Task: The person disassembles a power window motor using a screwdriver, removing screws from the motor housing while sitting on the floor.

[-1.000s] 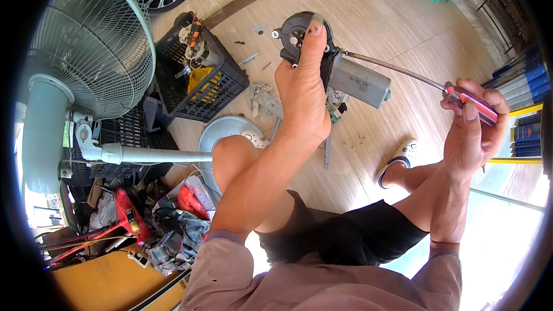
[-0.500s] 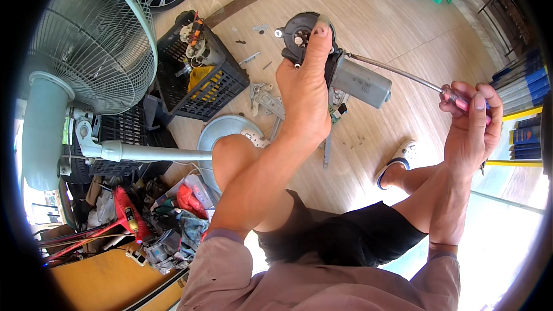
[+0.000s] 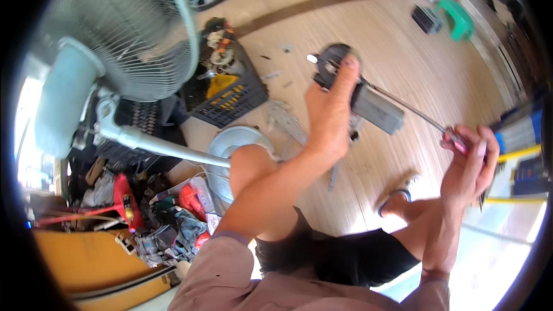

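Note:
My left hand (image 3: 331, 112) is closed around a geared electric motor (image 3: 377, 109), its thumb lying across the round black gear housing (image 3: 333, 60). The motor's grey metal cylinder points to the right, above the floor. In my right hand (image 3: 469, 167) is a screwdriver (image 3: 412, 108), gripped by its pinkish clear handle. Its long shaft runs leftward to the motor, and the tip meets the spot where the cylinder joins the black housing. Motion blur hides which screw or edge it touches.
A pedestal fan (image 3: 144, 34) stands at left, its round base (image 3: 216, 181) beside my left knee. Behind it is a black crate (image 3: 245, 103) of parts. Metal brackets (image 3: 285, 121) lie on the floor. A green stool (image 3: 458, 20) and a black box (image 3: 425, 19) sit far right.
The view has swung, so the surroundings appear shifted. Both hands keep their holds, and the screwdriver's tip remains at the motor's joint.

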`<state>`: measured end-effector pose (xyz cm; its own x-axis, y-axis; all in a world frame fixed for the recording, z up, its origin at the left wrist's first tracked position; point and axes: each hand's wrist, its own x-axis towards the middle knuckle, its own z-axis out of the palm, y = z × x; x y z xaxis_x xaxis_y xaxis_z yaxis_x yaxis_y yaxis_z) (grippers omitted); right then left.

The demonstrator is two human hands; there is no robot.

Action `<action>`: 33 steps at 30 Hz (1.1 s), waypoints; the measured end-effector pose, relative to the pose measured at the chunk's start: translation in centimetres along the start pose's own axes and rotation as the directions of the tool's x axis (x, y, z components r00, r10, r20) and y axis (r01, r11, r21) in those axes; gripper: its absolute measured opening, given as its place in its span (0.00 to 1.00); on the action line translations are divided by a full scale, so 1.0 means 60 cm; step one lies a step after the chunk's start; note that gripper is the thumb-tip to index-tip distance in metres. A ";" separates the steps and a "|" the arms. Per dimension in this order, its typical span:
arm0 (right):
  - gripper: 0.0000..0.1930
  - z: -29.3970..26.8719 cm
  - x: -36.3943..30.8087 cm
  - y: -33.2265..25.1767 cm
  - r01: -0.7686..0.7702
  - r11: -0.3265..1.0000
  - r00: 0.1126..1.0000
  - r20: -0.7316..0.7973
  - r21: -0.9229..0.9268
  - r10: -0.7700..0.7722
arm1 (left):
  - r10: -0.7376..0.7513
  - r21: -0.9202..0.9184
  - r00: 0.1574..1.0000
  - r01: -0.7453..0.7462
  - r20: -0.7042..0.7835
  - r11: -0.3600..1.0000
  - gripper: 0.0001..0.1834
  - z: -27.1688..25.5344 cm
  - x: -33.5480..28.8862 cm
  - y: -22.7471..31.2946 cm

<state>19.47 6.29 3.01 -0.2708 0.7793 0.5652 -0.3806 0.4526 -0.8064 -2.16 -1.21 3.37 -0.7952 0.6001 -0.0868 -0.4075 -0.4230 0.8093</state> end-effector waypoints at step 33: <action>0.17 0.056 0.002 0.013 -0.015 0.988 0.996 -0.087 0.152 0.028 | -0.025 -0.012 1.000 0.025 -0.010 1.000 0.15 -0.036 -0.007 -0.024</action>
<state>16.17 5.25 3.02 -0.2035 0.8265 0.5249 -0.5068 0.3697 -0.7787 -2.19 -2.34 0.98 -0.7893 0.6035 -0.1131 -0.4325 -0.4158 0.8000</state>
